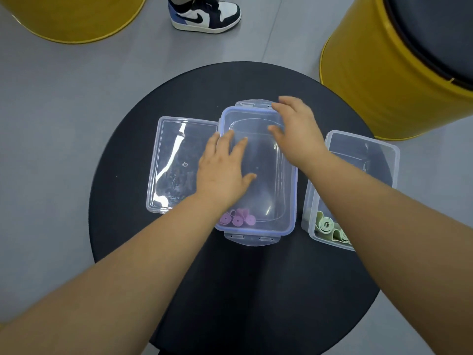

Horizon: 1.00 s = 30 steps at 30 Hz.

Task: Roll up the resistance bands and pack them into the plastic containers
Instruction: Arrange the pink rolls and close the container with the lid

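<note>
A clear plastic container with a blue-rimmed lid (266, 175) stands in the middle of the round black table (153, 252). Rolled pink resistance bands (238, 219) lie inside at its near end. My left hand (222, 170) rests flat on the lid's left side, fingers spread. My right hand (297, 131) lies on the lid's far right corner, fingers apart. An open container (371, 155) at the right holds rolled pale green bands (330, 228), partly hidden by my right forearm.
A loose clear lid (176, 162) lies flat on the table left of the middle container, touching it. Yellow drums stand on the grey floor at the far left (74, 19) and far right (389, 78). A person's sneaker (204, 14) is beyond the table.
</note>
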{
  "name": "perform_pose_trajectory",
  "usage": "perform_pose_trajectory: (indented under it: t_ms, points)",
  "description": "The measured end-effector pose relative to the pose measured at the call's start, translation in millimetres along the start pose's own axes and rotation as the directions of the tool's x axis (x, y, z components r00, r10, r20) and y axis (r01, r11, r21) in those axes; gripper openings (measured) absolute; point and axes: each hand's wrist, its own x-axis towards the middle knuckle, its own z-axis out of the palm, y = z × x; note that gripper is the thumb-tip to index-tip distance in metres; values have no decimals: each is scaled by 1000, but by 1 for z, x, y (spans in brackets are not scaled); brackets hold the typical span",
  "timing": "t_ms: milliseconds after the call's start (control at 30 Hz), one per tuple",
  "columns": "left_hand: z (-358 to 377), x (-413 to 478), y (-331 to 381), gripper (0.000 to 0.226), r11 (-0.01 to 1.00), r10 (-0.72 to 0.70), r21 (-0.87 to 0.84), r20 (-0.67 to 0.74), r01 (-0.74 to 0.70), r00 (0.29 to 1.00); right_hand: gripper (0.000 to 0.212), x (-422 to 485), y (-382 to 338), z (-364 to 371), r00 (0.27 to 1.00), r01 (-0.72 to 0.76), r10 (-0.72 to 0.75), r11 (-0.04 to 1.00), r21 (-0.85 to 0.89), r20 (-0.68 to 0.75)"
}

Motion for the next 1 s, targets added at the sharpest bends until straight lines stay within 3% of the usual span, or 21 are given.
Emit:
perform_pose_trajectory:
  t_ms: [167,333,533,800,900,1000]
  points:
    - [10,4,-3,79,1000,21,-2,91,-21,996,52,27,7,8,985,65,-47,992,-106,164]
    - [17,3,-6,78,999,35,-22,98,-33,995,49,37,10,16,977,95,-59,980,-173,204]
    - [22,4,-9,78,998,50,-50,94,-45,994,39,41,10,33,995,54,-38,980,-192,87]
    - [21,4,-9,78,998,39,-56,106,-33,994,38,43,8,38,999,-4,14,978,-209,47]
    - [18,3,-8,77,997,32,-74,83,-26,996,42,30,5,33,999,-29,31,992,-124,13]
    - [14,1,-6,76,997,17,-82,73,-11,997,32,-18,-8,26,974,-39,68,990,137,-215]
